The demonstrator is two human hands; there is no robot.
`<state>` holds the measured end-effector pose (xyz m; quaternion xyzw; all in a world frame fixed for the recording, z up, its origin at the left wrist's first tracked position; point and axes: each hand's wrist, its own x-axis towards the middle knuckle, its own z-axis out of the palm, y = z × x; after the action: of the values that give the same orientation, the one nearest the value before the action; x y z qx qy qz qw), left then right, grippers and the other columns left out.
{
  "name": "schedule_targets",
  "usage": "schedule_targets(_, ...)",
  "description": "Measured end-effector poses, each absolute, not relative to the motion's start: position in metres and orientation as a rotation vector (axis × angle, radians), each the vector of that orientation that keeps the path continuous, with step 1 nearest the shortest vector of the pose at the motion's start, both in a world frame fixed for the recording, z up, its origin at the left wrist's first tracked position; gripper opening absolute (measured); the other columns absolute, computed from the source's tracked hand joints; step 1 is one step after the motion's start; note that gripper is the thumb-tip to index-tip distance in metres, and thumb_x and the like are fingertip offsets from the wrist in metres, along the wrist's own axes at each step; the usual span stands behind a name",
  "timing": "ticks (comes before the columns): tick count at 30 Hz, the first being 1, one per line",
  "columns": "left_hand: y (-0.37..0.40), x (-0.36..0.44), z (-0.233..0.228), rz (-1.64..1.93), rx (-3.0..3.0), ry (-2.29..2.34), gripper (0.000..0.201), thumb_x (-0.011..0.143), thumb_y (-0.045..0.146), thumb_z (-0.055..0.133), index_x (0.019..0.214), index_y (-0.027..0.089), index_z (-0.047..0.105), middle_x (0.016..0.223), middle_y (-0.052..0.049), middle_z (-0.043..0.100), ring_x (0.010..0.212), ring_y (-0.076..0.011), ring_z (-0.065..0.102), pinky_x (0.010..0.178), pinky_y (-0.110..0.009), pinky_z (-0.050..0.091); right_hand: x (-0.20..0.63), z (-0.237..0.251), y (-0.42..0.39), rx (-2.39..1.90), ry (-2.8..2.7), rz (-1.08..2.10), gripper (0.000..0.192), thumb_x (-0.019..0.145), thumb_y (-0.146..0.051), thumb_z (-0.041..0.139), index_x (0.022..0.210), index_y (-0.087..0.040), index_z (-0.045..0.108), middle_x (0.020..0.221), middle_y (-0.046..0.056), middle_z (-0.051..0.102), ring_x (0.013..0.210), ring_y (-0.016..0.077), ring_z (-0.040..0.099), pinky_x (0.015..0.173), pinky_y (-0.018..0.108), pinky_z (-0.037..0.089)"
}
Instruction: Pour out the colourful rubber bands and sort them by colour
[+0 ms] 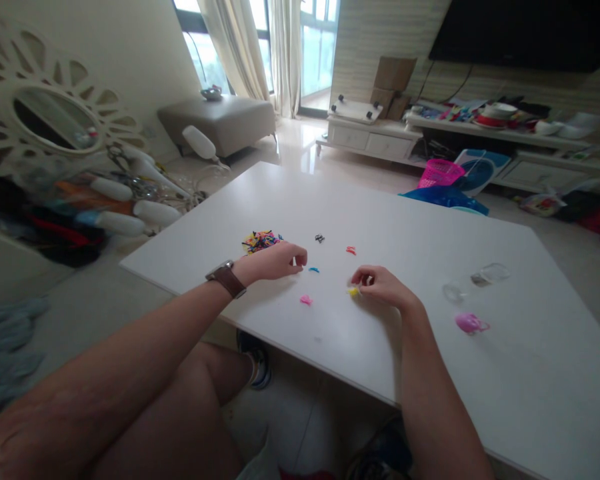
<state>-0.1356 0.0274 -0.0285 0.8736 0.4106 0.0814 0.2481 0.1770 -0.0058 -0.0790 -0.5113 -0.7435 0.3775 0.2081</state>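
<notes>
The right hand [383, 285] pinches its fingertips together on a small yellow plastic piece [353, 291] that rests on the white rectangular table [430, 233]. The left hand [275, 261], with a brown-strapped wristwatch [225, 278] on its wrist, curls its fingers inward with thumb and forefinger nearly meeting; whether they grip anything cannot be told. Just beside those fingertips lies a small blue piece [313, 270], and nearer the table's front edge a small pink piece [306, 300]. Behind the left hand sits a heap of small multicoloured pieces [261, 241]. Farther out lie a small black piece [320, 238] and a small red piece [351, 251]. Well apart to the right stand a clear plastic container [490, 274], a clear round lid [453, 291] and a pink plastic object [471, 323].
</notes>
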Motion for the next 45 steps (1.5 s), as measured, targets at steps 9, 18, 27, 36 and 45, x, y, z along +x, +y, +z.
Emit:
schedule_targets(9,0.047,-0.179,-0.01,0.34,2.281,1.535,0.019,0.079,0.027,0.061,0.086,0.016,0.075,0.078,-0.004,0.072,0.068,-0.0142,0.061,0.068,-0.023,0.044,0.169,-0.089,-0.004,-1.422,-2.133,0.984,0.025,0.068,-0.012,0.052,0.074,-0.02,0.075,0.083,0.002,0.071,0.069,0.0142,0.06,0.063,0.024,0.045)
schedule_targets(18,0.06,-0.189,-0.053,0.135,2.272,1.488,0.015,0.069,0.022,0.063,0.074,0.016,0.076,0.069,-0.003,0.071,0.063,-0.0147,0.059,0.061,-0.023,0.041,0.16,-0.089,0.002,-1.328,-2.023,0.602,0.019,0.071,-0.014,0.05,0.072,-0.018,0.068,0.077,0.002,0.061,0.064,0.0131,0.053,0.063,0.027,0.041)
schedule_targets(27,0.056,-0.173,-0.058,0.054,2.382,1.643,0.014,0.072,0.017,0.061,0.077,0.018,0.074,0.081,-0.006,0.073,0.074,-0.0183,0.063,0.067,-0.025,0.043,0.161,-0.093,0.002,-1.319,-2.038,0.567,0.016,0.073,-0.016,0.052,0.073,-0.019,0.068,0.077,0.002,0.06,0.064,0.0142,0.052,0.063,0.028,0.04)
schedule_targets(36,0.054,-0.168,-0.059,-0.049,2.463,1.671,0.013,0.075,0.015,0.057,0.074,0.016,0.071,0.093,-0.012,0.069,0.084,-0.0224,0.063,0.077,-0.03,0.047,0.159,-0.097,0.003,-1.301,-2.044,0.542,0.016,0.072,-0.015,0.051,0.074,-0.019,0.067,0.078,0.002,0.06,0.064,0.0142,0.052,0.064,0.028,0.04)
schedule_targets(45,0.056,-0.17,-0.04,0.136,2.468,1.718,0.013,0.078,0.024,0.06,0.079,0.019,0.073,0.121,-0.01,0.062,0.115,-0.0312,0.049,0.084,-0.037,0.044,0.157,-0.097,0.003,-1.282,-2.057,0.533,0.015,0.073,-0.014,0.051,0.073,-0.019,0.065,0.077,0.002,0.059,0.064,0.0144,0.052,0.063,0.028,0.041)
